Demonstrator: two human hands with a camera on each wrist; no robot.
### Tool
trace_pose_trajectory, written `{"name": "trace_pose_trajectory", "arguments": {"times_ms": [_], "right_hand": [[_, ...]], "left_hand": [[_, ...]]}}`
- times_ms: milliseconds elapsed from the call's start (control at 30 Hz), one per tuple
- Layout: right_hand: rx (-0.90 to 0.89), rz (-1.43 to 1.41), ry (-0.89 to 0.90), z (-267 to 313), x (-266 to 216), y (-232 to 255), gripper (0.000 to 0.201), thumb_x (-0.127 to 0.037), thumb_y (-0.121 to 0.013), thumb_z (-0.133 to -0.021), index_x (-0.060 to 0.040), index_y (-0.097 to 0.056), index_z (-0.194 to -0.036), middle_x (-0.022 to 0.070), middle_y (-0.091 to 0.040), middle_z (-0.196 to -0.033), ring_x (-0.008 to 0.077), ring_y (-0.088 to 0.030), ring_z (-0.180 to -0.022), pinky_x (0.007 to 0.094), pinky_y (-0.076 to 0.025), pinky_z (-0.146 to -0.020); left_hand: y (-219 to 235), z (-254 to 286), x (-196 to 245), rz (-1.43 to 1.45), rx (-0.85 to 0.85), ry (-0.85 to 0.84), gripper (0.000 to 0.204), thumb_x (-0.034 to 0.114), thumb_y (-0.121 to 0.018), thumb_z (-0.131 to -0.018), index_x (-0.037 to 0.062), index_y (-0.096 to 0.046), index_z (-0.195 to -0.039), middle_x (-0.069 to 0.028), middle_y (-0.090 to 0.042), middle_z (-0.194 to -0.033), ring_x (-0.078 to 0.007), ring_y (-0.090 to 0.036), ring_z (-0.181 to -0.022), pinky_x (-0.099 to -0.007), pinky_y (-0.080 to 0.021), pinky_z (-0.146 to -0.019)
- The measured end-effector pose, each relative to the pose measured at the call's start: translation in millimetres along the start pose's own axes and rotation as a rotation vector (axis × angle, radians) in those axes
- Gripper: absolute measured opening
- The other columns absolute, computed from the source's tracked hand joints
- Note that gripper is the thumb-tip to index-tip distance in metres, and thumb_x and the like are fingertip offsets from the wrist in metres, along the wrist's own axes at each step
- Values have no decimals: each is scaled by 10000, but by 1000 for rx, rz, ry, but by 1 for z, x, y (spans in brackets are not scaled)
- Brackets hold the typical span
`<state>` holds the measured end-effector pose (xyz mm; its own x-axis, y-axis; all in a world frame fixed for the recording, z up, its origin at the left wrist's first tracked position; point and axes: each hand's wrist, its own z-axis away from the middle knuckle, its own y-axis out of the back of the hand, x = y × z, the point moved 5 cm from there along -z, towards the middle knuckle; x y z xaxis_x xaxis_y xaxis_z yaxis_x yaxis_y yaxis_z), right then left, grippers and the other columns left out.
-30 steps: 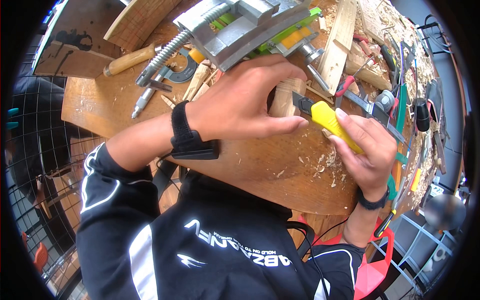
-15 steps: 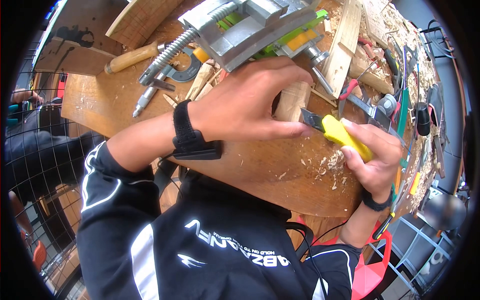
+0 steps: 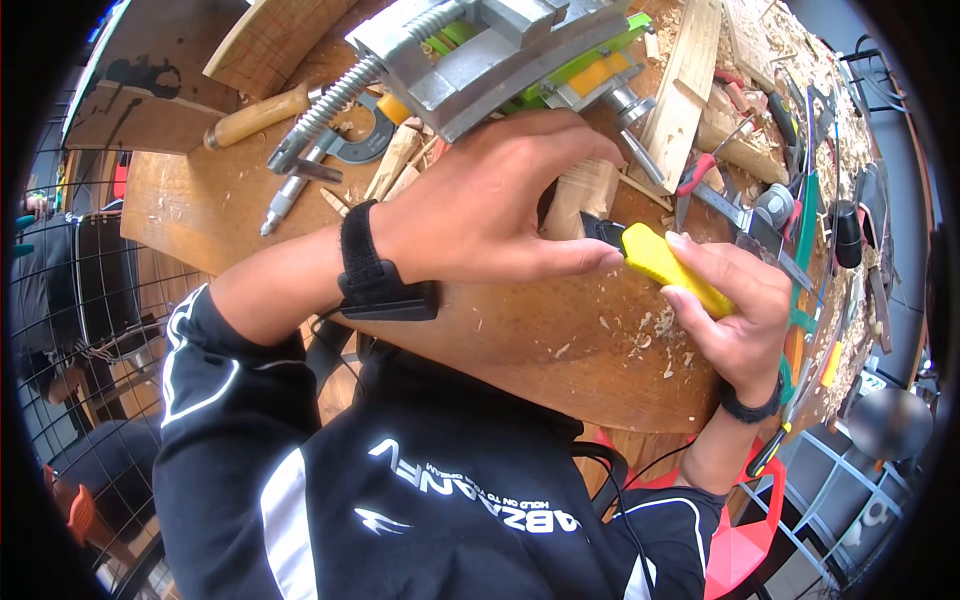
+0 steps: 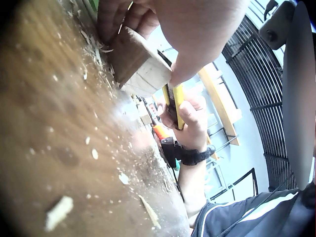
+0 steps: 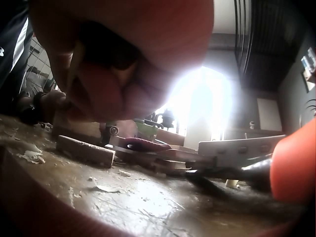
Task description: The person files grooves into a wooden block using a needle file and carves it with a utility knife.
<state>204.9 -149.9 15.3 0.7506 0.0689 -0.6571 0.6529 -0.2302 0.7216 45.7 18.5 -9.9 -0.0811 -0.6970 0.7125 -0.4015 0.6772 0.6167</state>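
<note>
My left hand [image 3: 490,195] grips a small wooden block [image 3: 583,190] close over the bench, fingers behind it and thumb along its near side. My right hand [image 3: 745,310] holds a yellow utility knife [image 3: 668,265]. Its dark blade [image 3: 602,231] points left and overlaps the block's near end, just beyond the left thumb. In the left wrist view the block's pale cut end [image 4: 150,76] faces the knife, partly covered by the left hand. The right wrist view shows curled right fingers [image 5: 98,91]; the knife is mostly hidden there.
A metal vise [image 3: 480,75] stands right behind my left hand. Past it lie a micrometer [image 3: 365,140] and a wooden-handled tool [image 3: 258,117]. Red-handled pliers [image 3: 697,173], a caliper [image 3: 730,205], wood strips [image 3: 685,85] and shavings crowd the right. Small chips [image 3: 645,335] lie near the front edge.
My right hand drew the knife back to the right, off the block, then brought it left again so the blade overlaps the block's near end. The left hand keeps its grip.
</note>
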Motion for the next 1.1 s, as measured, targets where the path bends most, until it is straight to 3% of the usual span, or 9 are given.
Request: {"name": "trace_pose_trajectory", "arguments": {"times_ms": [133, 300, 633, 1100], "right_hand": [[7, 25, 15, 0, -1, -1, 426, -31, -844, -744, -26, -770, -1164, 169, -761, -915, 250, -735, -775, 319, -568, -703], [19, 24, 13, 0, -2, -1, 431, -35, -846, -744, -29, -770, -1168, 166, -761, -918, 252, -734, -775, 320, -570, -705], [33, 20, -14, 2, -1, 0, 421, -45, -845, -753, -43, -772, -1167, 168, -760, -915, 260, -741, -781, 325, -574, -706], [105, 121, 57, 3, -9, 1, 397, -102, -866, -756, -54, -782, -1141, 160, -770, -937, 275, -751, -806, 344, -592, -739]], "left_hand": [[0, 0, 1, -1, 21, -29, 606, 315, -873, -797, -5, -636, -1254, -175, -666, -1161, -319, -674, -1060, -384, -523, -914], [1, 0, 1, 58, -38, 106, 601, 315, -876, -795, -9, -641, -1243, -171, -656, -1133, -307, -670, -1017, -372, -520, -883], [-1, -1, 3, -16, -4, 9, 592, 304, -879, -791, -2, -647, -1241, -163, -660, -1141, -292, -667, -1011, -364, -521, -878], [-2, 0, 2, -1, 8, 69, 586, 326, -869, -806, -5, -649, -1236, -159, -670, -1135, -266, -665, -995, -356, -523, -873]]}}
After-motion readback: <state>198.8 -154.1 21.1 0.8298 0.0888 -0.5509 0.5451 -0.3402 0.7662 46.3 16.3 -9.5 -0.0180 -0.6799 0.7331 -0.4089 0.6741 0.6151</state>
